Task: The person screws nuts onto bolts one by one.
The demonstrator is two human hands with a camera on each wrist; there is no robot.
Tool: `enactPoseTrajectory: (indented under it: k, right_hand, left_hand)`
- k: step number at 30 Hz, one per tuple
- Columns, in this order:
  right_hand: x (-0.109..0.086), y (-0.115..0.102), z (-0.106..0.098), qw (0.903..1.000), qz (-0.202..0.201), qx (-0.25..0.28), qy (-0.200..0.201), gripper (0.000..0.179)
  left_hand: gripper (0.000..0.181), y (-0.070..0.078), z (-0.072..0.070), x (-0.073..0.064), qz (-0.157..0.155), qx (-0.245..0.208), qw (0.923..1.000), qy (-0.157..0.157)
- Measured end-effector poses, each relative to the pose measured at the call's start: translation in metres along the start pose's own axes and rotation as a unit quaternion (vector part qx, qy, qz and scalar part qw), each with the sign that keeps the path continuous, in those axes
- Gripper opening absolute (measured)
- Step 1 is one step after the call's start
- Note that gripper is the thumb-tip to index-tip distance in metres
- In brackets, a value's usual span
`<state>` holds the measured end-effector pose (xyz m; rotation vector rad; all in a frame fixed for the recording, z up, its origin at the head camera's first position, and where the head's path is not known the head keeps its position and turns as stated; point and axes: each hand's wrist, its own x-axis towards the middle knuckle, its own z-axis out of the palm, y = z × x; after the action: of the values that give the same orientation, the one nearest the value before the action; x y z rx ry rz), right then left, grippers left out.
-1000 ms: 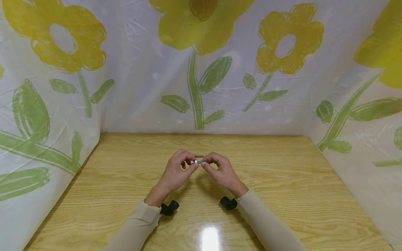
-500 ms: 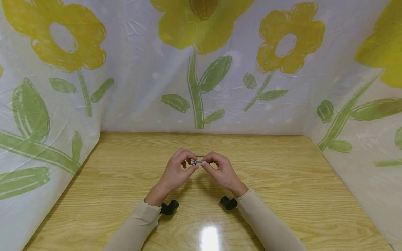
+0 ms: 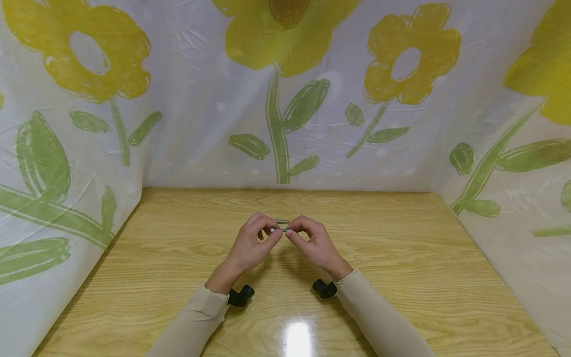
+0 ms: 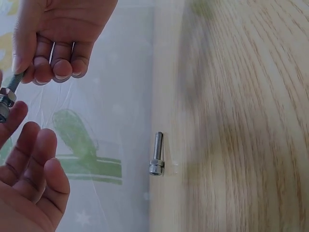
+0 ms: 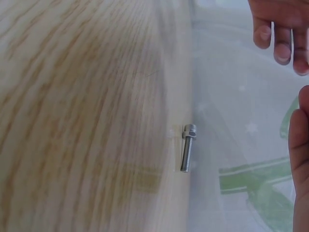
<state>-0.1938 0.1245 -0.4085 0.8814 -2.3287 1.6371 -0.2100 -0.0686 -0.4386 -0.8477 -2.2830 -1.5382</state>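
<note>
My left hand (image 3: pixel 252 240) and right hand (image 3: pixel 314 243) meet above the middle of the table in the head view. Between them lies a silver socket-head bolt (image 4: pixel 15 82) with a hex nut (image 4: pixel 7 94) on it near the head. The right thumb and fingers pinch the threaded end, while the left fingertips hold at the nut, beside the bolt head. The left thumb is mostly outside the left wrist view, and the right wrist view does not show the held bolt. Just beyond the hands, a second bolt (image 5: pixel 187 150), also with a nut by its head, lies on the table.
The wood-grain table (image 3: pixel 401 277) runs back to a white cloth (image 3: pixel 196 124) with yellow flowers, which also hangs at both sides. Black curved pieces (image 3: pixel 241 296) stick out near both wrists, by the beige sleeves (image 3: pixel 379 312).
The left thumb and fingertips came apart around the nut half a second ago and are close on it again now. The right hand, still pinching the bolt, and the second bolt have stayed put.
</note>
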Motion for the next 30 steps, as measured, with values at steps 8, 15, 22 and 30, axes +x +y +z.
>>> enactPoseTrajectory:
  k: [8,15,22,30]
  right_hand:
    - [0.0001,0.0005,0.0000,1.0000,-0.005,-0.003,0.005,0.004]
    - [-0.0007,0.0023,-0.0001,0.9999,-0.013,-0.004,0.006,0.005]
    - [-0.0007,0.0017,0.0000,0.9999,-0.010,-0.003,0.004,0.005]
    - [-0.0005,0.0010,-0.0001,1.0000,-0.004,-0.005,0.006,0.005]
  left_hand:
    - [0.022,0.0013,-0.0001,0.0016,0.022,-0.001,0.9997,0.009]
    - [0.007,0.0019,-0.0009,0.0015,0.020,0.001,0.9998,0.008]
    - [0.009,-0.0004,-0.0026,0.0011,-0.004,0.010,0.9999,-0.007]
    - [0.015,0.0002,-0.0036,0.0011,-0.004,-0.003,0.9999,-0.010]
